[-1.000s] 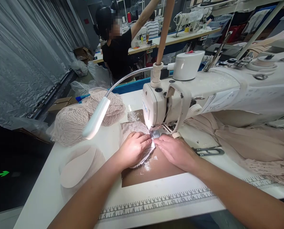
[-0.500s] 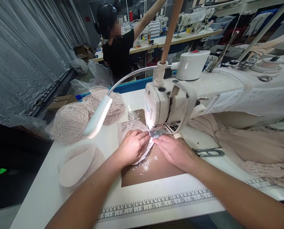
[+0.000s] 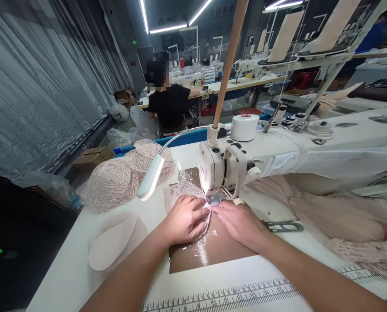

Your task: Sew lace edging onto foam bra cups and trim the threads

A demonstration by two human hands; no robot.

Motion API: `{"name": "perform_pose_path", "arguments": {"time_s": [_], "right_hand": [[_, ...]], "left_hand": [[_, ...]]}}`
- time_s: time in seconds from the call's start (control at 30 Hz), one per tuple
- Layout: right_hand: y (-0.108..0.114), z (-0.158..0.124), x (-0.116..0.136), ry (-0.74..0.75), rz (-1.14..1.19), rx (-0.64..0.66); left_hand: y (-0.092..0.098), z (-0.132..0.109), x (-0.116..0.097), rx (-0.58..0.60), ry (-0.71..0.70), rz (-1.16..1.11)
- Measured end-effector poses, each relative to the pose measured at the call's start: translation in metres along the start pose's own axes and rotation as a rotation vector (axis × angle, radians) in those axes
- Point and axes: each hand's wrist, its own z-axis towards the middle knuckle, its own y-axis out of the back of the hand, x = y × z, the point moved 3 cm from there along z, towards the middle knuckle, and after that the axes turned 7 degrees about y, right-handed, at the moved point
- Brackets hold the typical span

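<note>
My left hand [image 3: 185, 219] lies palm down on a pale lace piece [image 3: 183, 190], its fingers curled and pressing the lace flat just in front of the needle of the white sewing machine [image 3: 226, 167]. My right hand [image 3: 240, 221] rests flat on the brown plate [image 3: 213, 249] right of the needle, fingertips touching the lace edge at the presser foot [image 3: 214, 199]. The two hands meet at the fingertips under the machine head.
A gooseneck lamp [image 3: 150, 177] hangs left of the machine. A heap of pink lace cups [image 3: 122, 180] lies behind it, foam pads [image 3: 112, 242] at front left. Thread snips [image 3: 282, 226] and beige fabric [image 3: 343, 216] lie right. A person in black [image 3: 170, 106] sits at another table.
The view has tilted up and back, so everything sits lower in the picture. My hands have stayed at the needle, the lace drawn further under my left hand. The person behind lowered the raised arm.
</note>
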Motion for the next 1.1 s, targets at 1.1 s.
{"name": "perform_pose_path", "arguments": {"time_s": [1.1], "right_hand": [[-0.007, -0.005, 0.005, 0.125, -0.116, 0.045]], "left_hand": [[-0.002, -0.001, 0.008, 0.095, -0.148, -0.014]]}}
